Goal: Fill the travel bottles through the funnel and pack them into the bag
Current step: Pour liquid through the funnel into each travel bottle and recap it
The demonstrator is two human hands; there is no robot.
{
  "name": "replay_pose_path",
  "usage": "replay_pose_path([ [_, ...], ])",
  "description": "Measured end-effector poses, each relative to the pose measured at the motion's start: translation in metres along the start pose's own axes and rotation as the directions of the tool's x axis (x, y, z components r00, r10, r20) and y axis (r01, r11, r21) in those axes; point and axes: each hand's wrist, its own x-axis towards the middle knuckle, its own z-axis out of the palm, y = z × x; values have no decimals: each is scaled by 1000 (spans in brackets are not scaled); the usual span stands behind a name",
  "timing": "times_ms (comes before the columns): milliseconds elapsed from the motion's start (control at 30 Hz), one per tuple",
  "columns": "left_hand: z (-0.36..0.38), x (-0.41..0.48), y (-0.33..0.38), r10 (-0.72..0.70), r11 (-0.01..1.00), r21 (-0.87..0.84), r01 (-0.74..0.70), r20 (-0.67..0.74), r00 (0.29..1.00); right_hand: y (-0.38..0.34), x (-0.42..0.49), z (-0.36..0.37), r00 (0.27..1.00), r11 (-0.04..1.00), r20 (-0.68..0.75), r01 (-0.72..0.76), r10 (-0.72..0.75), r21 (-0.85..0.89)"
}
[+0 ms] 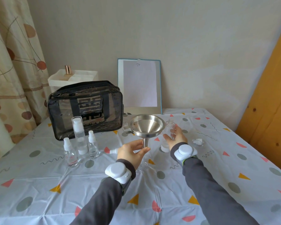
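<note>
Surface under a dotted, triangle-printed cloth carries the black see-through bag, which stands upright on its long side. Behind the bag and to its right, a blue-edged board with a white sheet leans on the wall. Directly behind the bag sits a white box. Just right of the bag, the steel funnel is held off the surface, bowl up. The left grip is clamped on its narrow spout, pinched between thumb and fingertips. Farther right of the bag, the right grip has its fingers apart and fairly straight beside a clear open-necked bottle; whether it touches the glass cannot be told. In front of the bag stand three capped bottles close together: a tall pump bottle between two small spray bottles. A white sprayer head lies in front of the bag's right end.
</note>
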Motion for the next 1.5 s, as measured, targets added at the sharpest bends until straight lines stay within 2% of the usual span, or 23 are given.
replay_pose_path([
  [133, -1, 0, -1, -7, 1000, -18, 7, 2, 1000, -5, -3, -3, 999, 997, 2, 45, -45, -70],
  [367, -4, 4, -4, 20, 999, -41, -16, 95, 995, -28, -13, -25, 985, 985, -43, 170, -169, 15],
  [500, -6, 5, -5, 32, 997, -71, -24, 116, 993, -45, -17, -41, 950, 954, -104, 298, -294, 20],
  [667, -8, 1, -2, 57, 995, -89, -46, 131, 990, -61, -26, -55, 883, 889, -113, 446, -456, -106],
  [967, -7, -1, -2, 52, 995, -95, -38, 145, 988, -75, -39, -63, 854, 823, 11, 505, -521, -259],
  [1233, -6, -2, -7, 70, 994, -96, -57, 146, 987, -81, -41, -68, 811, 750, 49, 560, -583, -351],
  [1400, -6, -2, -6, 84, 992, -102, -70, 135, 987, -87, -40, -68, 770, 697, 59, 605, -636, -384],
  [1500, -7, -1, -5, 81, 993, -97, -68, 142, 986, -89, -41, -66, 717, 643, 45, 649, -695, -407],
])
